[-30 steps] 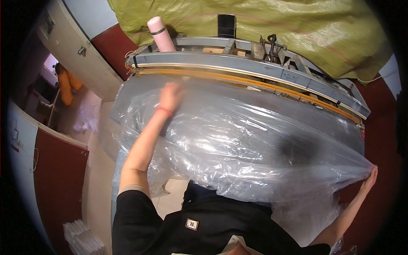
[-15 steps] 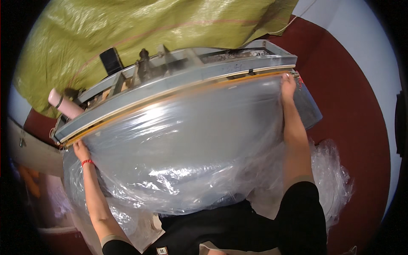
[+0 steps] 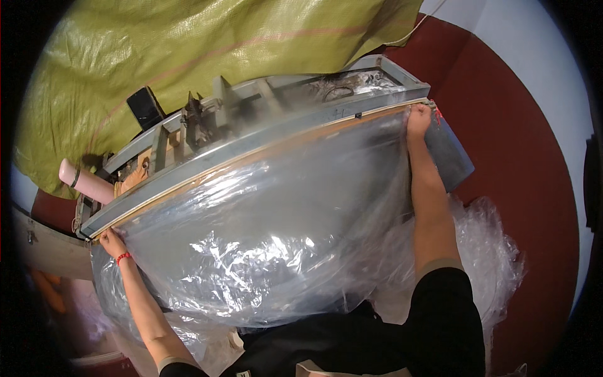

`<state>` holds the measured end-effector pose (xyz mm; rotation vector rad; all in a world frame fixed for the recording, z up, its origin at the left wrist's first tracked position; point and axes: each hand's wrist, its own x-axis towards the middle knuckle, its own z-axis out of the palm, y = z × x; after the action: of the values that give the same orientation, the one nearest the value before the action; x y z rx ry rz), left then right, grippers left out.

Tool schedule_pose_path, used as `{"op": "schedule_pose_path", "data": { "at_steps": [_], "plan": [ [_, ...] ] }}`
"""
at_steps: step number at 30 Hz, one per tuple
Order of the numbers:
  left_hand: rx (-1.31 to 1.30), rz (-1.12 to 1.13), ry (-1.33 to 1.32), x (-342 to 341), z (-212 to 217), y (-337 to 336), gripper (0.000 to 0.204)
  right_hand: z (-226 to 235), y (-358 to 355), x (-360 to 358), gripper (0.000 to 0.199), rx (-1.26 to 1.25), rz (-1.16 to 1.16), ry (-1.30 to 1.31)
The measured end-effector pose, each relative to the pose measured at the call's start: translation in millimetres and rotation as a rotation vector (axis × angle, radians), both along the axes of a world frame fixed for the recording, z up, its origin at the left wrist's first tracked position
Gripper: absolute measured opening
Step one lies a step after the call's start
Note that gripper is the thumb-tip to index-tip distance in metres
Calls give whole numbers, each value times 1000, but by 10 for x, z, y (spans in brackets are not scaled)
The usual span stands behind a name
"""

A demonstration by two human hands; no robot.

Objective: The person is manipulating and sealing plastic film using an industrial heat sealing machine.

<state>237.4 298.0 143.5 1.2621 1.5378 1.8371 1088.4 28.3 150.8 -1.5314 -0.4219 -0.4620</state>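
A wide sheet of clear plastic film [image 3: 282, 207] stretches from a long metal-framed bench [image 3: 251, 141] back toward my body, wrinkled and shiny in its lower part. My left hand [image 3: 113, 243], with a red bead bracelet at the wrist, pinches the film's left corner by the end of the bench's front edge. At the opposite end, my right hand [image 3: 419, 119] is closed on the film's right corner, close to the frame. Between my hands, the film's far edge runs along a tan-orange strip [image 3: 326, 131] on the bench front.
A pink bottle [image 3: 88, 182] and a dark phone [image 3: 146, 108] rest on the bench's far side. Behind hangs a yellow-green woven tarp [image 3: 207, 44]. More crumpled film [image 3: 483, 251] bunches right of my arm, above a dark red floor [image 3: 521, 188]. A grey-blue panel [image 3: 451, 154] juts out at right.
The view has shifted, so the bench sits a little further left. My right hand has curled from a raised thumb into a tighter grip. Both hands stay at the film's corners.
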Motion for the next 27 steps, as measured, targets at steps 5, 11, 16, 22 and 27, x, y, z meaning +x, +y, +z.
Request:
{"op": "schedule_pose_path", "data": {
  "at_steps": [5,11,16,22,27],
  "plan": [
    [-76,8,-66,-24,28,-49,7,269,-74,-355,11,60,98,278],
    [-50,-287,122,101,179,-218,3,385,11,-538,20,-283,-231,150],
    [108,-389,169,224,1002,-1326,5,1167,460,-2695,19,-146,444,-699],
    [146,-327,93,-5,1200,-1697,9,1013,551,-4041,9,-388,947,-1032],
    [-171,-107,585,-1173,763,-1676,27,568,331,-3800,14,-478,1297,-138]
  ]
}}
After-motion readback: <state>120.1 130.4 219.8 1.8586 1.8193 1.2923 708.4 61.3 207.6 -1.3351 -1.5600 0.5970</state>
